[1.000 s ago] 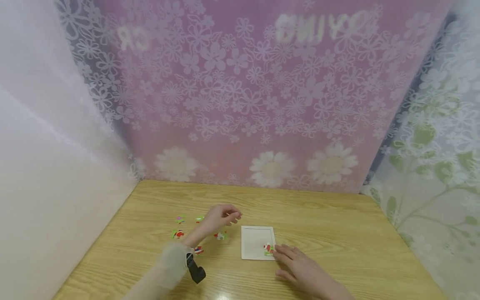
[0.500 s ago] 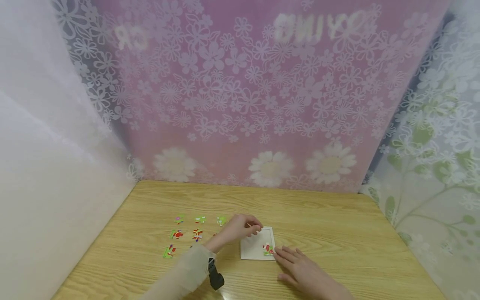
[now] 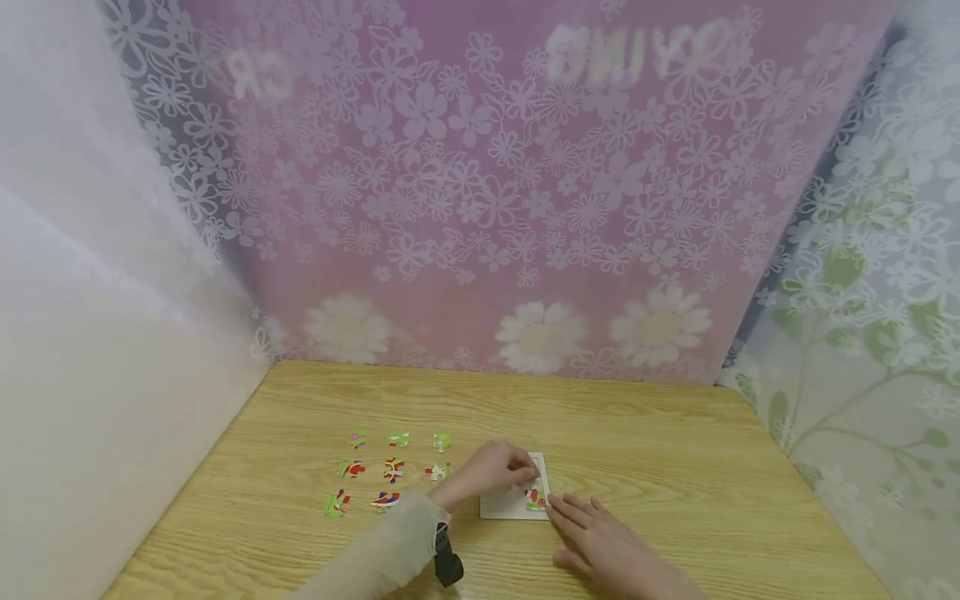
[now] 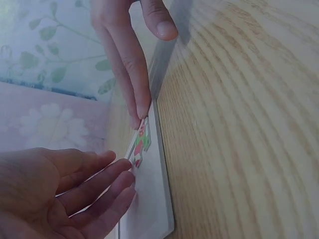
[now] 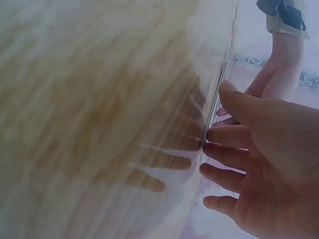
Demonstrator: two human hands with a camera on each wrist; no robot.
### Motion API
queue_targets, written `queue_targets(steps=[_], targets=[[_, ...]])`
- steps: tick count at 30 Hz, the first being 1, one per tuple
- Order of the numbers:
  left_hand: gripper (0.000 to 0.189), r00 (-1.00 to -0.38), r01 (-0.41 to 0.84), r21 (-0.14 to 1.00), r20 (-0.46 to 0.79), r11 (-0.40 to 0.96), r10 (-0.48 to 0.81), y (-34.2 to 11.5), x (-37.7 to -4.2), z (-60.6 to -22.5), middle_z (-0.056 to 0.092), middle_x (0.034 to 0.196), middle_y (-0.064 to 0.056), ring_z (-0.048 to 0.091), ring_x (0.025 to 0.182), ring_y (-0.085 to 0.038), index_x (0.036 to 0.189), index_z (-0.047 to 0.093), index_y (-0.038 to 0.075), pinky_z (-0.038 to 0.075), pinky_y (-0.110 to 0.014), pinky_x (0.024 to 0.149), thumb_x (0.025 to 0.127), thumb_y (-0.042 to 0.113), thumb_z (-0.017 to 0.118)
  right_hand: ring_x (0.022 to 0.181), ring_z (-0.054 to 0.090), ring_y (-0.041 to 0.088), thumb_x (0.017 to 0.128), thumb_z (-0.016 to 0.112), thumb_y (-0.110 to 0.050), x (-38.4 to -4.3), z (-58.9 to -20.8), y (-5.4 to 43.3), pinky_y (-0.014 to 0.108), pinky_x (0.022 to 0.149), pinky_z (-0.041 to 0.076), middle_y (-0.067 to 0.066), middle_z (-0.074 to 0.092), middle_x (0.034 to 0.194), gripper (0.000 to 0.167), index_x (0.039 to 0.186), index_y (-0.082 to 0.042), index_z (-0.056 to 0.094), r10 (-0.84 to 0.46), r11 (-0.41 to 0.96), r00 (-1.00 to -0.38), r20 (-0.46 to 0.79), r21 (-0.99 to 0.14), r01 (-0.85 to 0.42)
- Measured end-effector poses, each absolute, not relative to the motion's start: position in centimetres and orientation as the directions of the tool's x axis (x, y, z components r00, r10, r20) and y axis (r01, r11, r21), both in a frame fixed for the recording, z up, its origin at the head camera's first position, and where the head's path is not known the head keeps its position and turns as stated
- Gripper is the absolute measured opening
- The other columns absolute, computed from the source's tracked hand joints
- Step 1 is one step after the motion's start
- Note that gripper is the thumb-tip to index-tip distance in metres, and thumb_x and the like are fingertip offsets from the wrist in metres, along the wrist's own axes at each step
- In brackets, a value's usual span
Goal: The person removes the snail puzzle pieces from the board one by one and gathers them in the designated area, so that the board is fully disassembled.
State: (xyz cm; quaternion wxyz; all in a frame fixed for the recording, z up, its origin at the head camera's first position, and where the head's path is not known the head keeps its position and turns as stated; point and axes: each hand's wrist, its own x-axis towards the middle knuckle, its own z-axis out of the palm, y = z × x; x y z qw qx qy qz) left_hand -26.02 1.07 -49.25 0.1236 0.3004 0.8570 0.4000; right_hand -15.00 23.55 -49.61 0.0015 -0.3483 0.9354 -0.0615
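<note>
A white square puzzle tray (image 3: pixel 491 507) lies on the table, with one red, white and green puzzle piece (image 3: pixel 536 503) in its near right corner. My left hand (image 3: pixel 495 471) hovers over the tray, its fingertips close beside that piece; in the left wrist view the fingers are loosely bent and I see nothing held between them. Whether they touch the piece I cannot tell. My right hand (image 3: pixel 603 537) lies palm down at the tray's right side, fingers extended, fingertips against its edge, as the right wrist view also shows.
Several loose puzzle pieces (image 3: pixel 393 469) lie in rows on the wooden table (image 3: pixel 660 450), left of the tray. The left forearm with its black wrist strap (image 3: pixel 447 562) passes close to them. Patterned curtains (image 3: pixel 480 200) stand at the back and sides.
My left hand has moved right from beside the loose pieces, past the tray's left edge, to above its corner piece. The right hand stays in place at the tray's edge.
</note>
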Motion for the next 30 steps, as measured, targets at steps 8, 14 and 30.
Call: queue_targets(steps=[8, 14, 30], targets=[[0.012, -0.787, 0.469, 0.699, 0.053, 0.540, 0.614, 1.57, -25.71, -49.38, 0.072, 0.083, 0.009, 0.048, 0.063, 0.002, 0.098, 0.078, 0.012, 0.041, -0.015, 0.058, 0.098, 0.018, 0.069, 0.137, 0.050, 0.035, 0.106, 0.047, -0.047, -14.74, -49.57, 23.37, 0.060, 0.106, 0.043, 0.014, 0.049, 0.153, 0.063, 0.146, 0.002, 0.051, -0.656, 0.747, -0.752, 0.065, -0.087, -0.659], [0.009, -0.797, 0.462, 0.693, 0.051, 0.553, 0.602, 1.87, -25.56, -49.28, 0.073, 0.087, 0.007, 0.056, 0.070, 0.003, 0.100, 0.077, 0.013, 0.046, -0.016, 0.062, 0.097, 0.014, 0.069, 0.140, 0.047, 0.034, 0.106, 0.045, -0.049, -14.78, -49.37, 23.27, 0.060, 0.109, 0.040, 0.014, 0.047, 0.154, 0.066, 0.148, 0.001, 0.049, -0.645, 0.756, -0.764, 0.019, -0.123, -0.642], [0.003, -0.831, 0.292, 0.824, -0.034, 0.486, 0.556, 2.03, -25.49, -49.98, 0.071, 0.071, 0.004, 0.061, 0.060, -0.002, 0.088, 0.079, 0.007, 0.048, -0.016, 0.057, 0.090, 0.008, 0.077, 0.141, 0.045, 0.034, 0.105, 0.046, -0.050, -14.78, -49.18, 23.22, 0.061, 0.108, 0.040, 0.015, 0.045, 0.156, 0.068, 0.148, 0.002, 0.048, -0.646, 0.755, -0.763, 0.004, -0.138, -0.640]])
